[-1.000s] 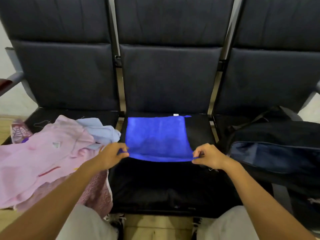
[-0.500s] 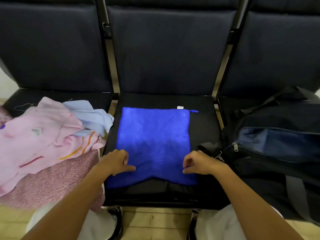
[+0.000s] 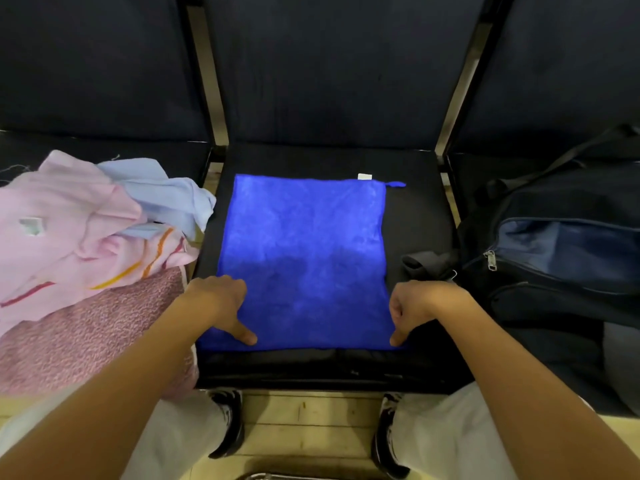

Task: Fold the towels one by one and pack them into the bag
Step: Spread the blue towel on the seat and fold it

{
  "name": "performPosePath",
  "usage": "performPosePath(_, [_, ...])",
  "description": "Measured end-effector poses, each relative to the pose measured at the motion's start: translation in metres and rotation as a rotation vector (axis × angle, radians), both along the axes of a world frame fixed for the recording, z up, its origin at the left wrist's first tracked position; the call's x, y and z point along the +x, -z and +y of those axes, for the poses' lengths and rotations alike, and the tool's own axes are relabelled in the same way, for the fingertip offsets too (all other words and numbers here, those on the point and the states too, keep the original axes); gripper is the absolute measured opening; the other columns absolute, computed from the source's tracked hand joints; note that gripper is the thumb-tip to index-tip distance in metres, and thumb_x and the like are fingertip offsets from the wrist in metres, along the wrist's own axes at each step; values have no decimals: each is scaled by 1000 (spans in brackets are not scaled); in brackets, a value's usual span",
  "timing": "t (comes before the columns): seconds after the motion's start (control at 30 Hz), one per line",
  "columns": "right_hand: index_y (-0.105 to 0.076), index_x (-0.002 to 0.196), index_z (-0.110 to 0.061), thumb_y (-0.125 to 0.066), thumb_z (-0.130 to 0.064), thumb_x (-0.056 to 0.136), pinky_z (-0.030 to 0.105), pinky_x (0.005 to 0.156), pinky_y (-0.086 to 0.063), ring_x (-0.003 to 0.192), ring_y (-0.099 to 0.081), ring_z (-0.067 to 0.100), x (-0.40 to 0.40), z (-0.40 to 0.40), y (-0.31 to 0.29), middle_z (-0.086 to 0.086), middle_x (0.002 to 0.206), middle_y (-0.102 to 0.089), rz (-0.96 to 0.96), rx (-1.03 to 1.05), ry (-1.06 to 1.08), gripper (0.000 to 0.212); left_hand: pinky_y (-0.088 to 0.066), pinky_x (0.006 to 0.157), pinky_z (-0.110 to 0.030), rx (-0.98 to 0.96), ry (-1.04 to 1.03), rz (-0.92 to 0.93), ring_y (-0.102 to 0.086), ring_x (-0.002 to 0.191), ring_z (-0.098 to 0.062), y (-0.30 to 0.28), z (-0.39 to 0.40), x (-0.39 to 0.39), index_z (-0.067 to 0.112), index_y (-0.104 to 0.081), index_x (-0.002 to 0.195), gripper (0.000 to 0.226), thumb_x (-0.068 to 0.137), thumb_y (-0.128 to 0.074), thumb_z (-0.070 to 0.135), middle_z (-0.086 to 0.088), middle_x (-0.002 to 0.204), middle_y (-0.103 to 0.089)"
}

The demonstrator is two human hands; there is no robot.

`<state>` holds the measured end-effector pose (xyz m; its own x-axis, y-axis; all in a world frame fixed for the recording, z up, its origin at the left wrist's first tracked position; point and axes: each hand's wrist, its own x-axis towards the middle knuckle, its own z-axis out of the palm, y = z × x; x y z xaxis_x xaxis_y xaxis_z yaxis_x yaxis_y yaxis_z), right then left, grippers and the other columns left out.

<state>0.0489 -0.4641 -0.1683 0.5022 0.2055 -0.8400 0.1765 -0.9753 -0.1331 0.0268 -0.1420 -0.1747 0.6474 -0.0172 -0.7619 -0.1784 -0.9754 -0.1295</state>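
1. Blue microfibre, the blue towel (image 3: 304, 261) is spread flat on the middle seat (image 3: 415, 216), its near edge pinned at both corners: the left hand (image 3: 216, 299) presses one with the thumb while its fingers (image 3: 228, 284) stay curled, and the right hand (image 3: 420, 304) presses the other likewise.
2. Nothing is pinched as far as can be seen, so a lift begun from here is likely to lose a corner and skew the fold.
3. The cloth is soft and may be dragged off the seat's front edge if it is pulled instead of lifted.
4. The unfolded pile (image 3: 83, 244) lies on the left seat, touching the gap; it could be snagged by the left arm.
5. The bag (image 3: 568, 258) stands open on the right seat; its strap (image 3: 429, 263) lies near the towel and could be caught in the fold.
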Motion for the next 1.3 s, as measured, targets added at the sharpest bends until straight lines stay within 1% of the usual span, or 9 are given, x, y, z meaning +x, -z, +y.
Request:
performPosePath(0.13, [-64, 59, -17, -72, -62, 79, 29, 61, -43, 66, -57, 15, 6, 3, 0, -1, 66, -63, -81, 102, 80, 50, -39, 68, -33, -157, -63, -161, -54, 87, -21, 0, 8, 8, 28, -42, 73, 48, 72, -68, 68, 6, 84, -46])
performPosePath(0.23, [-43, 57, -16, -62, -52, 92, 38, 66, -46, 64, -50, 16, 13, 11, 4, 6, 66, -50, -396, 315, 220, 54, -39, 72, -34, -311, -76, -352, -56, 101, -26, 2, 8, 20, 25, -51, 90, 34, 86, -62, 57, 3, 90, -49])
performPosePath(0.33, [-65, 94, -18, -58, -46, 96, 32, 80, -47, 91, -56, 17, 23, 10, 8, 2, 103, -56, -608, 343, 204, 28, -40, 92, -39, -309, -24, -483, -47, 123, -24, 2, 3, 32, 19, -48, 130, 49, 92, -56, 49, -2, 126, -48])
performPosePath(0.43, [-49, 143, -15, -52, -44, 100, 33, 108, -37, 136, -43, 20, 32, 10, 9, 2, 147, -45, -571, 285, 136, 52, -33, 107, -45, -225, 20, -435, -30, 140, -24, 1, 1, 40, 18, -27, 150, 66, 96, -50, 47, -3, 151, -30])
performPosePath(0.53, [-41, 150, -17, -45, -46, 102, 33, 117, -26, 149, -23, 14, 32, 16, 14, -3, 161, -29, -467, 212, 91, 56, -31, 111, -46, -191, 1, -319, -23, 143, -23, 4, 3, 44, 18, -25, 151, 65, 98, -47, 48, -1, 156, -23])
performPosePath(0.63, [-65, 122, -15, -44, -51, 101, 41, 107, -40, 140, -39, 20, 31, 15, 16, 0, 150, -44, -381, 116, 76, 46, -35, 108, -44, -172, 21, -306, -29, 138, -22, 5, 4, 44, 17, -40, 142, 54, 98, -46, 48, -1, 146, -33])
performPosePath(0.73, [-57, 73, -10, -45, -56, 99, 37, 74, -48, 96, -61, 28, 31, 13, 14, 8, 99, -64, -440, 105, 137, 54, -41, 99, -39, -248, -32, -301, -44, 125, -23, 3, 5, 45, 20, -55, 122, 37, 97, -48, 46, -2, 129, -49])
performPosePath(1.0, [-63, 108, -19, -46, -48, 100, 35, 76, -44, 101, -60, 28, 30, 18, 9, 3, 103, -61, -627, 140, 169, 34, -49, 86, -44, -413, -199, -394, -56, 96, -28, 1, 9, 48, 29, -51, 111, 20, 99, -43, 42, -2, 89, -54])
performPosePath(1.3, [-36, 151, -19, -46, -46, 101, 48, 116, -28, 152, -5, 27, 53, 11, 30, 10, 165, -5, -649, 56, 111, 58, -27, 115, -46, -261, -98, -478, -13, 145, -30, 11, 22, 69, 20, -27, 150, 56, 100, -45, 38, -7, 162, -4])
